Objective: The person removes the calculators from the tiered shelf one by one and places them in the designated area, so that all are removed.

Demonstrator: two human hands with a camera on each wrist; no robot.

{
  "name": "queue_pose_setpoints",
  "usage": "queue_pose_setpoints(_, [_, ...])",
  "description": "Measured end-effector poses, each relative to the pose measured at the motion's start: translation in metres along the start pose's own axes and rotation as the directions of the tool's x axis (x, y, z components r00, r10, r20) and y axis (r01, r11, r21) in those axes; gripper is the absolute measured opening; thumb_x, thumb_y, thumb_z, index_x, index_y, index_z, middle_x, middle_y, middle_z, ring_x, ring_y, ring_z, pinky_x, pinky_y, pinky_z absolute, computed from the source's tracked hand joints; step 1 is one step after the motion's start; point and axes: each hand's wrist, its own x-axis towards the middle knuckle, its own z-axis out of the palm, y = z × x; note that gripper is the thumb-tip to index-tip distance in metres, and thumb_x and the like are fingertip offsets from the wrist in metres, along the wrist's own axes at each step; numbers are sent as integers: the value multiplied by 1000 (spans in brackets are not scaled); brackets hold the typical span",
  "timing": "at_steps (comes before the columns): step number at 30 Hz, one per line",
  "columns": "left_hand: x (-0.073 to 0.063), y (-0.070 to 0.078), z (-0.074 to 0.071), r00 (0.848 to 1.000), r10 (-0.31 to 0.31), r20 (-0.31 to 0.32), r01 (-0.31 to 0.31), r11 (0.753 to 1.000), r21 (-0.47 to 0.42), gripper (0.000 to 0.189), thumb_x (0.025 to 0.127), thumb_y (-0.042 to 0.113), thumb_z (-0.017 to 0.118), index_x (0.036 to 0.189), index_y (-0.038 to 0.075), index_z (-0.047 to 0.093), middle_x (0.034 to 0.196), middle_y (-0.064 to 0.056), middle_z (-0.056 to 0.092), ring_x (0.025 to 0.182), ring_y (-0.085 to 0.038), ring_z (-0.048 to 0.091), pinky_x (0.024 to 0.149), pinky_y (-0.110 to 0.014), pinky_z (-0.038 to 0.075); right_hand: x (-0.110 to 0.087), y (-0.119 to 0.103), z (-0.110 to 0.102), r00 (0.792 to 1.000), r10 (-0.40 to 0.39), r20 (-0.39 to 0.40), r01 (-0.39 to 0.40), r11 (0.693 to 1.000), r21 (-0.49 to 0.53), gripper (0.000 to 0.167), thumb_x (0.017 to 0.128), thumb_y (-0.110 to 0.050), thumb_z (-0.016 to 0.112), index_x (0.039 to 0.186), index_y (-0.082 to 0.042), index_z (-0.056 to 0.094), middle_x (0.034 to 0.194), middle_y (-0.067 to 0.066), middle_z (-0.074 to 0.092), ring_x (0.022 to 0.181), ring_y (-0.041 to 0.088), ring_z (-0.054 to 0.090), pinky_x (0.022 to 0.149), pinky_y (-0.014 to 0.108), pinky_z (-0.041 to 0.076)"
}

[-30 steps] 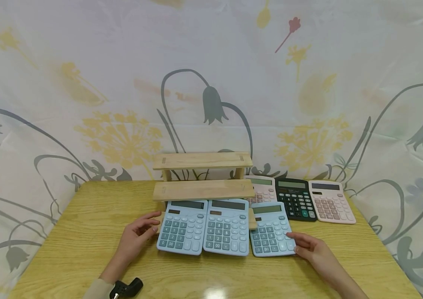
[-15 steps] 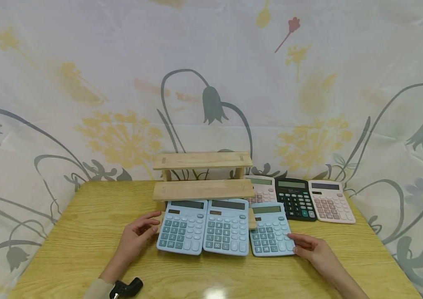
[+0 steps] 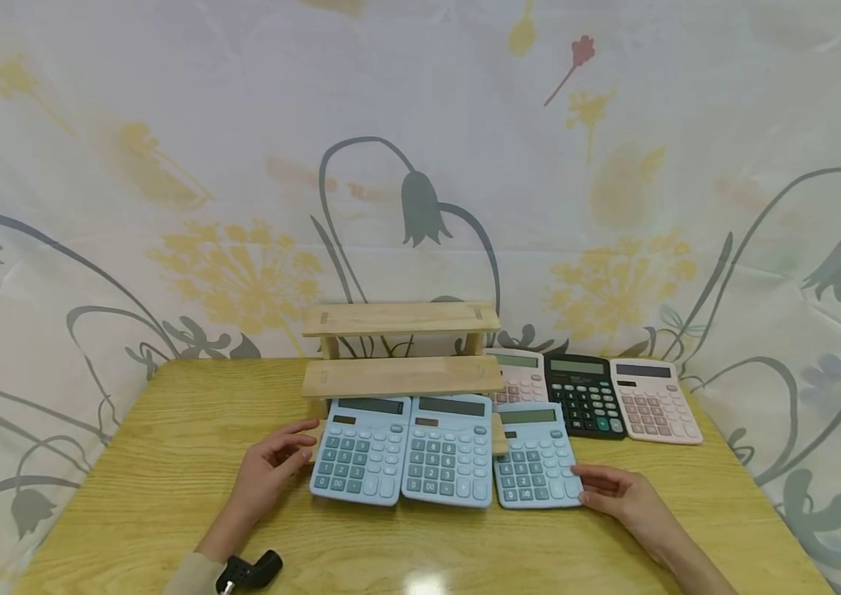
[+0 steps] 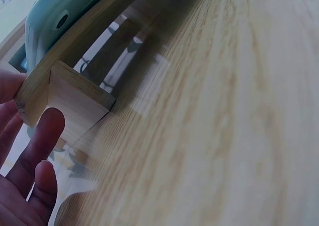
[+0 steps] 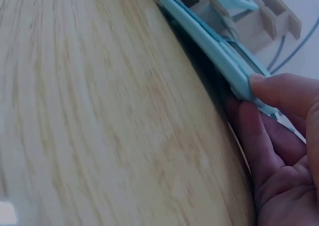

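Pale floral backdrop behind, yellow wood-grain worktop below. Rightmost blue desk calc is just R of the stepped wooden rack, face up, slightly tilted, near end of rack's lowest board. R hand comes in low from lower R, forearm angled up-L; grip drawn nearly closed, pinching calc's lower R edge, digits either side, some tucked b/w calc & worktop per R wrist cam.

L hand is at rack's L end, forearm slanting up-R, fingers loosely bent w/ tips by end of lowest board; digits show on both sides of board end in L wrist cam, but can't tell if that grip has hold of it. Beige sleeve & small black device at L wrist.

L blue calc & middle blue calc lean side by side on rack's lowest board. Further back R, in a row: partly hidden pink calc, black calc, far-R pink calc.
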Motion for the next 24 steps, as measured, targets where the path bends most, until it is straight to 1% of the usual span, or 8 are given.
queue_pose_setpoints(5, [1, 1, 0, 1000, -9, 1, 9, 1000, 3, 12, 94, 2, 66, 103, 2, 73, 130, -18, 63, 110, -1, 59, 76, -19, 49, -1, 2, 1, 999, -35, 28, 34, 999, 19, 53, 87, -10, 77, 130, 12, 57, 127, 28, 60, 100, 9, 65, 83, 26, 54])
queue_pose_setpoints(10, [0, 2, 0, 1000, -14, -1, 14, 1000, 10, 11, 94, 3, 67, 103, 3, 74, 130, -17, 63, 111, -5, 59, 76, -20, 49, -2, 3, 3, 998, -42, 35, 41, 999, 26, 52, 87, -11, 77, 130, 13, 56, 126, 26, 60, 99, 11, 65, 82, 27, 54])
queue_pose_setpoints(14, [0, 2, 0, 1000, -14, -3, 14, 1000, 9, 11, 94, 3, 67, 103, 3, 74, 130, -17, 63, 112, -9, 60, 76, -20, 49, -3, 4, 4, 998, -51, 28, 50, 998, 34, 51, 88, -9, 76, 130, 13, 56, 128, 28, 59, 100, 9, 64, 83, 27, 54])
queue_pose_setpoints(19, [0, 2, 0, 1000, -11, -1, 12, 1000, 9, 11, 94, 3, 67, 103, 3, 74, 130, -17, 63, 111, -6, 60, 76, -20, 49, -3, 6, 6, 997, -82, 1, 82, 996, 29, 48, 88, -7, 75, 128, 13, 58, 127, 28, 59, 98, 6, 64, 81, 26, 55])
queue_pose_setpoints(21, [0, 2, 1, 1000, -10, -4, 10, 1000, 11, 11, 94, 3, 67, 103, 3, 74, 130, -17, 63, 111, -5, 59, 76, -20, 49, -4, 6, 6, 996, -91, -14, 92, 995, 36, 45, 88, -6, 75, 126, 13, 59, 130, 29, 57, 99, 6, 64, 81, 26, 55])
queue_pose_setpoints(24, [0, 2, 1, 1000, -8, -9, 8, 1000, 9, 11, 94, 2, 67, 102, 3, 74, 129, -17, 64, 110, -5, 60, 75, -20, 49, -4, 5, 7, 995, -93, -29, 95, 994, 60, 42, 87, -3, 75, 124, 13, 61, 140, 31, 48, 100, 7, 64, 83, 25, 54])
